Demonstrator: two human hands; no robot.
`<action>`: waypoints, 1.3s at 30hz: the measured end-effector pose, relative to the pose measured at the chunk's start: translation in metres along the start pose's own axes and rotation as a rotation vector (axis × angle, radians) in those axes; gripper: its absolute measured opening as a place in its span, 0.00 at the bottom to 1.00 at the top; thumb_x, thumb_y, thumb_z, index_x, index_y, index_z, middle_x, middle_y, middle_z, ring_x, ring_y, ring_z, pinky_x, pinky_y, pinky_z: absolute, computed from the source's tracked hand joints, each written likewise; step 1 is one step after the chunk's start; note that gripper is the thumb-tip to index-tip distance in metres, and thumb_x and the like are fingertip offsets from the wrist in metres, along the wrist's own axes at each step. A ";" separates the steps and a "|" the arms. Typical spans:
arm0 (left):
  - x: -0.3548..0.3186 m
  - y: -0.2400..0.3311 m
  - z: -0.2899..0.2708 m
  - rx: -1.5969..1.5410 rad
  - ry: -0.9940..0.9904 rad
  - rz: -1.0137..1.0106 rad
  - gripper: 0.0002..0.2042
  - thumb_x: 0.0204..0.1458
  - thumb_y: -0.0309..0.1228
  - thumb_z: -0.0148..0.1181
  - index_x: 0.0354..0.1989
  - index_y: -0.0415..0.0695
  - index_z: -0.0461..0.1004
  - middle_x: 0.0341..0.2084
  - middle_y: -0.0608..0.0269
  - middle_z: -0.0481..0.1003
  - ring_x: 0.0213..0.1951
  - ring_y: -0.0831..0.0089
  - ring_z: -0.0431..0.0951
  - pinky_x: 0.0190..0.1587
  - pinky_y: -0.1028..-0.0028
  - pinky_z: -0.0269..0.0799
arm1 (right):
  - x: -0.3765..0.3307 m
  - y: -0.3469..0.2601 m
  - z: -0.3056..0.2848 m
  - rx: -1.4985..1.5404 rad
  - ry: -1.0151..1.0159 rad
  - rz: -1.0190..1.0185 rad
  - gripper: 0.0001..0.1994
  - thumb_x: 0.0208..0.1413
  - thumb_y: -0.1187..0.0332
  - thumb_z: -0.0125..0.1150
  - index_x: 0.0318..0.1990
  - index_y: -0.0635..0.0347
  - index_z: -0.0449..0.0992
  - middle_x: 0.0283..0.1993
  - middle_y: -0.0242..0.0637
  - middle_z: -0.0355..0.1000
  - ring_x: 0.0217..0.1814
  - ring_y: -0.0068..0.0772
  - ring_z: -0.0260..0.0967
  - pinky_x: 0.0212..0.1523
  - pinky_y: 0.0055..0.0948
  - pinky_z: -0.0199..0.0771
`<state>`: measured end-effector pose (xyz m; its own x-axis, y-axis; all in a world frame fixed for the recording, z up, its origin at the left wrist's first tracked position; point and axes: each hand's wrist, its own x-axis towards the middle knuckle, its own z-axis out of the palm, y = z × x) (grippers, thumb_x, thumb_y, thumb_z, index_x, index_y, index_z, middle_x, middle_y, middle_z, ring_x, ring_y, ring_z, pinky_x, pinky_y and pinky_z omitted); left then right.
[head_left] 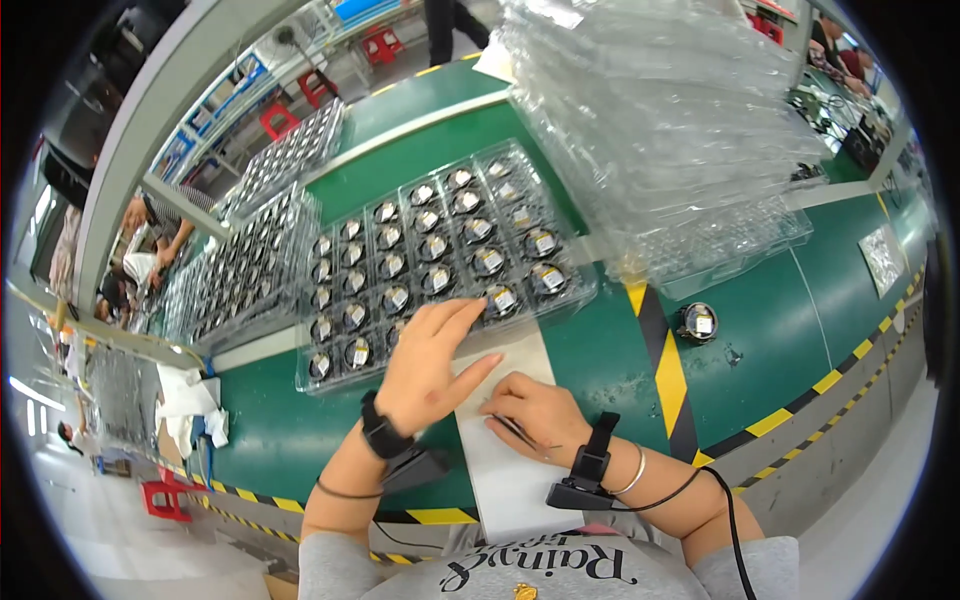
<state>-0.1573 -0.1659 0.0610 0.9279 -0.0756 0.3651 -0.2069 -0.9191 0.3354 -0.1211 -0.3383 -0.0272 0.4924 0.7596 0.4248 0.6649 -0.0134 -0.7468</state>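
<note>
My left hand reaches over the near edge of a clear plastic tray, fingers stretched and thumb apart. Its fingertips are at a round black part with a pale label; whether they touch it I cannot tell. Rows of similar round parts fill most of the tray's pockets. My right hand is closed around a thin dark tool, which looks like tweezers, above a white sheet. One more round black part stands alone on the green table to the right.
Stacked clear empty trays rise at the back right. More filled trays stand to the left beyond a pale rail. Yellow-and-black tape crosses the table. A small clear bag lies far right. Other people work in the background.
</note>
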 end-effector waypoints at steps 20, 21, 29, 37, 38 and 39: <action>-0.048 -0.017 -0.026 -0.054 -0.062 -0.156 0.20 0.43 0.24 0.62 0.48 0.43 0.72 0.48 0.56 0.71 0.49 0.56 0.70 0.52 0.64 0.65 | -0.002 0.002 0.002 0.024 -0.062 0.016 0.06 0.47 0.71 0.62 0.35 0.54 0.76 0.35 0.33 0.69 0.31 0.35 0.71 0.29 0.30 0.72; -0.068 -0.017 -0.036 -0.067 -0.080 -0.210 0.20 0.43 0.23 0.63 0.48 0.43 0.72 0.48 0.56 0.71 0.49 0.57 0.69 0.52 0.64 0.64 | -0.001 0.000 0.002 0.002 -0.078 0.053 0.06 0.48 0.71 0.62 0.35 0.54 0.76 0.35 0.33 0.69 0.30 0.35 0.71 0.29 0.29 0.72; -0.129 -0.021 -0.026 0.022 0.097 -0.376 0.24 0.40 0.27 0.67 0.50 0.42 0.70 0.45 0.57 0.72 0.47 0.57 0.70 0.50 0.65 0.65 | 0.007 -0.008 0.005 0.029 -0.091 0.039 0.08 0.46 0.76 0.64 0.36 0.58 0.78 0.34 0.34 0.68 0.28 0.29 0.69 0.29 0.24 0.70; -0.121 -0.032 -0.019 0.027 0.101 -0.334 0.28 0.41 0.29 0.67 0.54 0.41 0.66 0.42 0.57 0.72 0.45 0.59 0.70 0.48 0.67 0.67 | 0.002 -0.010 0.006 0.011 -0.112 0.100 0.08 0.46 0.78 0.63 0.36 0.59 0.78 0.35 0.33 0.68 0.29 0.25 0.68 0.29 0.21 0.69; -0.117 -0.030 -0.018 0.018 0.094 -0.326 0.28 0.41 0.29 0.67 0.54 0.41 0.66 0.42 0.57 0.72 0.45 0.59 0.70 0.48 0.67 0.67 | 0.003 -0.009 0.005 0.004 -0.118 0.100 0.09 0.46 0.78 0.63 0.37 0.60 0.78 0.35 0.34 0.68 0.30 0.25 0.68 0.29 0.21 0.69; -0.112 -0.025 -0.017 -0.119 0.124 -0.373 0.27 0.43 0.29 0.67 0.54 0.41 0.66 0.39 0.60 0.72 0.41 0.65 0.70 0.44 0.70 0.67 | 0.005 -0.008 0.004 -0.002 -0.125 0.101 0.09 0.46 0.78 0.63 0.37 0.60 0.77 0.35 0.34 0.68 0.30 0.25 0.69 0.29 0.20 0.70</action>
<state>-0.2617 -0.1278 0.0264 0.9032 0.3081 0.2988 0.0955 -0.8229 0.5600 -0.1267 -0.3319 -0.0213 0.4831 0.8292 0.2810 0.6172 -0.0949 -0.7811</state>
